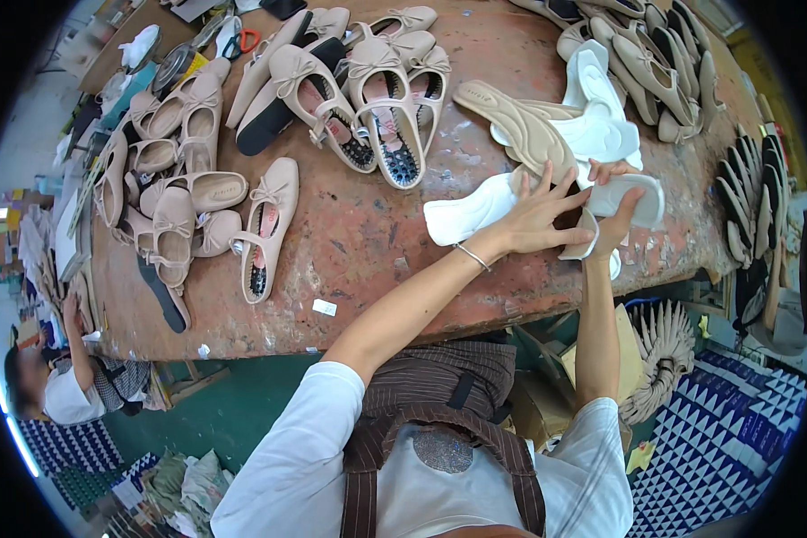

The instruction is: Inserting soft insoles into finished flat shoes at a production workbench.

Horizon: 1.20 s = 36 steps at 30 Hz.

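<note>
My right hand grips a white insole that is bent around the palm, with its other end by the wrist. My left hand reaches in beside it, fingers spread, the fingertips close to the bent insole and the thumb side near its lower end. Under and left of my left hand lies another white insole. Beige padded insoles fan out just beyond my left fingertips. More white insoles overlap them at the far side. Where exactly my left fingers touch is partly hidden.
Beige bow-topped shoes are clustered at the far middle of the worn table. More shoes lie at the left and others at the far right. Dark-soled pieces stand at the right edge. Another person is at the left.
</note>
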Available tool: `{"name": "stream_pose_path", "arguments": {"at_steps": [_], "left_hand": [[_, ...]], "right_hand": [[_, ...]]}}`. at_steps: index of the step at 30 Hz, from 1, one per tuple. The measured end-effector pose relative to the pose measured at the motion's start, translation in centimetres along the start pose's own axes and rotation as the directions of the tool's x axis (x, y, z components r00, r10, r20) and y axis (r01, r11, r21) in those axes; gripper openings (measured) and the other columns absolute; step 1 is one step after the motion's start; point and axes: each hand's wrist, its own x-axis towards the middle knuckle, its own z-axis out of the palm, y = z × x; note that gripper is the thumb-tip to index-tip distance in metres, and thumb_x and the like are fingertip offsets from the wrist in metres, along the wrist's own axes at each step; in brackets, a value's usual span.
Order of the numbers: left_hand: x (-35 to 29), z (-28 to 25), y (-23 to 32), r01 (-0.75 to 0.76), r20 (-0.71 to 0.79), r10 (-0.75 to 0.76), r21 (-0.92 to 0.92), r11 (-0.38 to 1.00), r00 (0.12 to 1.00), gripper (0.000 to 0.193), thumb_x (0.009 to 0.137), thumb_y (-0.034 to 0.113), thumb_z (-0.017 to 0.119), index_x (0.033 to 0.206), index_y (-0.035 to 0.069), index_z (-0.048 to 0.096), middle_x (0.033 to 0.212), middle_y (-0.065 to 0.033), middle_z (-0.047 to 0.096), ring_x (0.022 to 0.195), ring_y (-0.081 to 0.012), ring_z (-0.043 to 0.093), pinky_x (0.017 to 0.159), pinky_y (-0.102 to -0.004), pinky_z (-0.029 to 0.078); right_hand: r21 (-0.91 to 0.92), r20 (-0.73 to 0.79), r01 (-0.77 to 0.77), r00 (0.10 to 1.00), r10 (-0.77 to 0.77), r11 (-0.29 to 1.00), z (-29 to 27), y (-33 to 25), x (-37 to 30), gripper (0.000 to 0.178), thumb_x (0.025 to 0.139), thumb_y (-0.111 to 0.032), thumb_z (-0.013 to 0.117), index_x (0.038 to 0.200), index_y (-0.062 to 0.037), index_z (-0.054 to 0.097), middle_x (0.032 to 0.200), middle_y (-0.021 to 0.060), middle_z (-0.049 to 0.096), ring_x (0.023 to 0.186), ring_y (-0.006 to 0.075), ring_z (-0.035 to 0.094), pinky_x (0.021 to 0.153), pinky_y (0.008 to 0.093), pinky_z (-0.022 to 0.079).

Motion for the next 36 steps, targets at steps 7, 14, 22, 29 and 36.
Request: {"name": "stream_pose_path", "arguments": {"at_steps": [7, 14, 22, 29, 36], "left_hand": [[0.1, -0.3, 3.3, -0.218, -0.312, 0.090, -0.404, 0.888, 0.946, 0.069, 0.092, 0.035, 0.068, 0.146, 0.001, 0.043, 0.150, -0.0208, 0.044, 0.143, -0.0315, 0.036, 0.117, -0.0395, 0.026], [2.0, -3.5, -4.8, 0.161, -0.541, -0.170, -0.065, 0.985, 0.824, 0.034, 0.102, 0.024, 0.051, 0.127, 0.003, 0.061, 0.114, -0.0199, 0.069, 0.107, -0.0353, 0.066, 0.093, -0.0408, 0.050], [-0.2, -6.3, 1.9, 0.453, -0.772, 0.016, 0.389, 0.802, 0.635, 0.077, 0.074, 0.033, 0.082, 0.137, 0.003, 0.050, 0.143, -0.0228, 0.046, 0.129, -0.0406, 0.044, 0.106, -0.0521, 0.034], [-7.9, -11.7, -1.9, 0.706, -0.896, -0.034, 0.325, 0.629, 0.443, 0.069, 0.079, 0.033, 0.075, 0.136, 0.005, 0.048, 0.155, -0.0309, 0.018, 0.138, -0.0524, 0.023, 0.113, -0.0589, 0.022], [-14.4, -14.3, 1.4, 0.373, -0.807, 0.111, 0.384, 0.845, 0.580, 0.070, 0.068, 0.014, 0.073, 0.132, 0.003, 0.047, 0.147, -0.0264, 0.039, 0.138, -0.0419, 0.038, 0.111, -0.0442, 0.036]], "right_hand": [[0.155, -0.053, -0.078, 0.995, 0.087, 0.985, 1.8, 0.5, 2.4, 0.049, 0.102, -0.055, 0.043, 0.100, -0.0060, 0.049, 0.083, 0.0050, 0.046, 0.085, 0.0210, 0.049, 0.098, 0.0425, 0.040], [0.428, -0.270, 0.127, 0.963, -0.008, 0.895, -6.4, -8.1, 8.9, 0.047, 0.102, -0.053, 0.038, 0.093, -0.0085, 0.049, 0.077, 0.0081, 0.046, 0.080, 0.0269, 0.048, 0.095, 0.0511, 0.040], [0.597, -0.110, -0.427, 0.796, 0.596, 0.680, -5.9, -13.9, -1.9, 0.039, 0.085, -0.006, 0.061, 0.121, 0.0062, 0.055, 0.096, 0.0124, 0.061, 0.096, 0.0265, 0.062, 0.099, 0.0490, 0.047], [0.175, 0.264, -0.955, 0.280, 0.923, 0.239, 7.3, -11.4, -19.2, 0.054, 0.097, -0.029, 0.059, 0.135, 0.0071, 0.046, 0.126, 0.0198, 0.058, 0.105, 0.0266, 0.064, 0.099, 0.0480, 0.051], [0.028, 0.205, -0.817, 0.568, 0.797, 0.575, 5.5, -12.6, -19.3, 0.082, 0.100, -0.061, 0.037, 0.133, 0.0131, 0.048, 0.110, 0.0169, 0.067, 0.088, 0.0189, 0.066, 0.076, 0.0291, 0.053]]}}
